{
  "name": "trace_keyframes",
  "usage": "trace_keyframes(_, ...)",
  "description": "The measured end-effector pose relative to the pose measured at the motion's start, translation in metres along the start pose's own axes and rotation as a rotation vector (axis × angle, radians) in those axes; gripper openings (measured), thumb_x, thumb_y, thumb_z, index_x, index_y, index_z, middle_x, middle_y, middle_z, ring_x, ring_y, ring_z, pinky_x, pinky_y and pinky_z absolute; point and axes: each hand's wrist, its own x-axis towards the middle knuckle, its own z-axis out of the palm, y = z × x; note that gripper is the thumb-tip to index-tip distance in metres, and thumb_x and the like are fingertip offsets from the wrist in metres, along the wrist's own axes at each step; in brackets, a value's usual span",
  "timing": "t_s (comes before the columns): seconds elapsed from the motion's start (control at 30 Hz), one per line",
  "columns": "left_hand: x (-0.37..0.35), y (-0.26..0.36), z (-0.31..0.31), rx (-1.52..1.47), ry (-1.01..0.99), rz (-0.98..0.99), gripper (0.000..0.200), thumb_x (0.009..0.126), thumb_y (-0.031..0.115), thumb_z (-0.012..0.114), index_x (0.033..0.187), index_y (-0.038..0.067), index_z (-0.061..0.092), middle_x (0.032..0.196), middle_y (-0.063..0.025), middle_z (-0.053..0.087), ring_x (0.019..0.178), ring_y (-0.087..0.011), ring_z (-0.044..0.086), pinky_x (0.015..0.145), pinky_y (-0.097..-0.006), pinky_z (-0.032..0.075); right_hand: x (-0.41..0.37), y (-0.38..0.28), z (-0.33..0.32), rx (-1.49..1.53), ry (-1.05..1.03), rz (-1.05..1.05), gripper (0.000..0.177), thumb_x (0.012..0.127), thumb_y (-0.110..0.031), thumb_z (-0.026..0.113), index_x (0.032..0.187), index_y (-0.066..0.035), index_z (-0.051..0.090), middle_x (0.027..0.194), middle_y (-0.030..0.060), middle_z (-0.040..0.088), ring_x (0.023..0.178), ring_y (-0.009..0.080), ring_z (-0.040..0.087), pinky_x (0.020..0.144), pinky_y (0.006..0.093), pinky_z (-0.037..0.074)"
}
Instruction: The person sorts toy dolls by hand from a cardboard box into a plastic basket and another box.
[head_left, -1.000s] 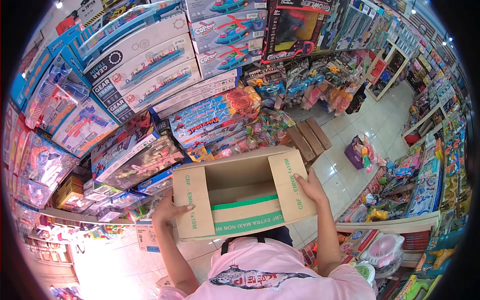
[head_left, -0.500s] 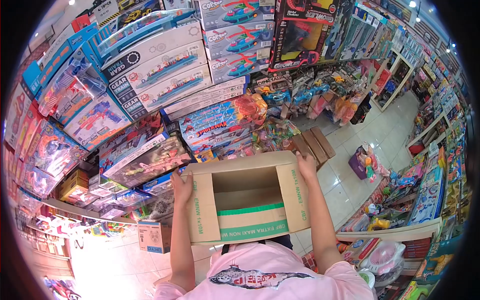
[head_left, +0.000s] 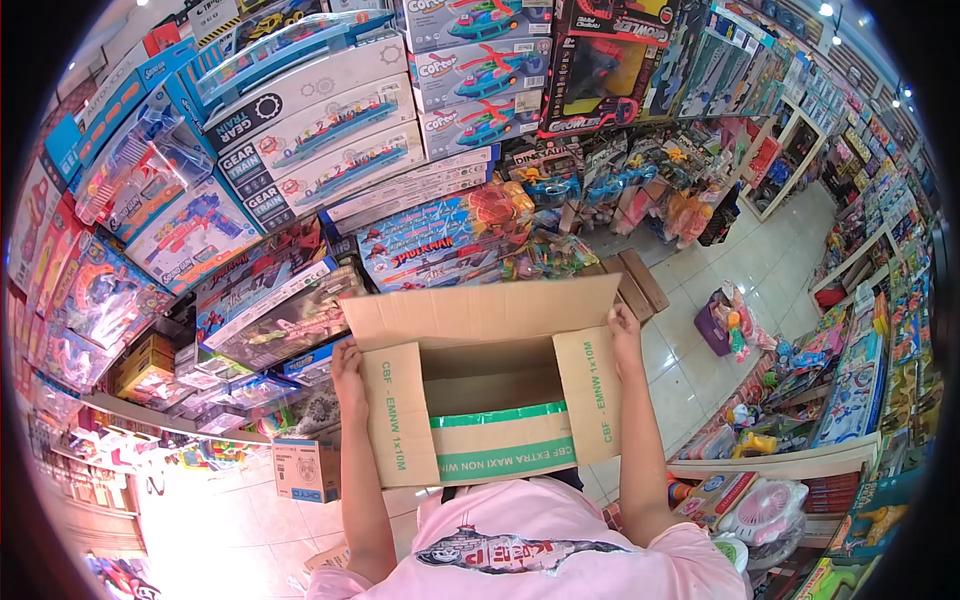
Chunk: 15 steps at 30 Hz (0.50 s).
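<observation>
An open cardboard box (head_left: 505, 458) with green print and green tape is held in front of my chest, its inside facing up and bare. The far flap (head_left: 480, 308) stands up, while both side flaps lie folded outward. My left hand (head_left: 348, 372) grips the box's left edge near the far corner, fingers bent against the cardboard. At the far right corner, my right hand (head_left: 625, 335) has its fingers closed on the edge beside the flap's end.
Stacked toy boxes, including a Spiderman box (head_left: 440, 235) and gear train boxes (head_left: 330, 135), rise ahead. A brown wooden crate (head_left: 638, 285) stands beyond my right hand. A purple basket (head_left: 713, 325) sits on the tiled floor, and another carton (head_left: 305, 470) lies at left.
The far flap has swung up from lying folded back. Both hands have shifted slightly down along the box's sides, and the box has tilted a little.
</observation>
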Motion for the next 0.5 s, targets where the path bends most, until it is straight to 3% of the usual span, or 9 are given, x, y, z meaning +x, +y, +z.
trace_keyframes(0.07, -0.005, 0.011, -0.004, -0.366, -0.026, -0.21, 0.026, 0.099, 0.026, 0.054, 0.118, 0.007, 0.055, 0.108, -0.004, 0.065, 0.1, -0.0162, 0.058, 0.092, -0.0311, 0.043, -0.006, -0.003, -0.007, 0.132, 0.037, 0.053, 0.027, 0.103, -0.026, 0.054, 0.091, -0.003, 0.062, 0.085, 0.0036, 0.066, 0.074, 0.0134, 0.058, 0.072, 0.0273, 0.047)
trace_keyframes(0.13, -0.014, 0.034, 0.005, -0.41, -0.012, -0.234, 0.025, 0.099, 0.028, 0.052, 0.115, 0.008, 0.055, 0.109, -0.0029, 0.063, 0.103, -0.0158, 0.057, 0.094, -0.032, 0.043, -0.022, -0.034, -0.007, 0.299, 0.018, 0.218, 0.034, 0.103, -0.032, 0.053, 0.086, -0.004, 0.061, 0.091, 0.0055, 0.066, 0.079, 0.013, 0.058, 0.075, 0.0274, 0.047)
trace_keyframes(0.23, -0.017, 0.033, 0.005, -0.45, -0.018, -0.272, 0.022, 0.097, 0.029, 0.05, 0.109, 0.01, 0.055, 0.111, -0.0024, 0.06, 0.108, -0.0167, 0.055, 0.096, -0.0339, 0.041, -0.013, -0.014, -0.024, 0.205, -0.094, 0.192, 0.023, 0.097, -0.026, 0.058, 0.093, -0.003, 0.062, 0.095, 0.01, 0.067, 0.086, 0.0193, 0.063, 0.081, 0.0326, 0.05)
trace_keyframes(0.3, -0.017, 0.02, -0.005, -0.448, -0.037, -0.291, 0.02, 0.095, 0.027, 0.051, 0.105, 0.01, 0.055, 0.112, -0.0031, 0.059, 0.11, -0.0179, 0.054, 0.098, -0.0349, 0.04, -0.017, -0.017, -0.027, 0.257, -0.17, 0.154, 0.018, 0.093, -0.021, 0.058, 0.088, -0.004, 0.061, 0.098, 0.0112, 0.066, 0.091, 0.0183, 0.061, 0.084, 0.0323, 0.048)
trace_keyframes(0.37, -0.016, 0.013, -0.016, -0.724, -0.416, -0.17, 0.018, 0.09, 0.023, 0.054, 0.103, 0.01, 0.052, 0.116, -0.0061, 0.056, 0.114, -0.0213, 0.053, 0.1, -0.035, 0.04, -0.02, -0.016, -0.032, 0.308, -0.247, 0.114, 0.013, 0.09, -0.016, 0.058, 0.083, -0.005, 0.059, 0.101, 0.0125, 0.065, 0.095, 0.0173, 0.059, 0.088, 0.0319, 0.047)
trace_keyframes(0.47, -0.021, 0.014, -0.02, -0.473, -0.396, -0.15, 0.021, 0.084, 0.015, 0.057, 0.103, 0.01, 0.05, 0.121, -0.0085, 0.053, 0.116, -0.0234, 0.052, 0.103, -0.0347, 0.039, -0.029, -0.01, -0.037, 0.283, -0.289, 0.202, 0.009, 0.082, -0.008, 0.056, 0.09, -0.005, 0.059, 0.115, 0.0136, 0.062, 0.108, 0.0202, 0.059, 0.097, 0.0333, 0.045)
trace_keyframes(0.5, -0.025, 0.019, -0.019, -0.472, -0.391, -0.153, 0.021, 0.084, 0.015, 0.057, 0.103, 0.01, 0.05, 0.121, -0.0085, 0.053, 0.116, -0.0234, 0.052, 0.103, -0.0347, 0.039, -0.033, -0.009, -0.037, 0.257, -0.32, 0.178, 0.017, 0.083, -0.006, 0.055, 0.099, -0.006, 0.058, 0.122, 0.0128, 0.059, 0.115, 0.0208, 0.056, 0.102, 0.0331, 0.042)
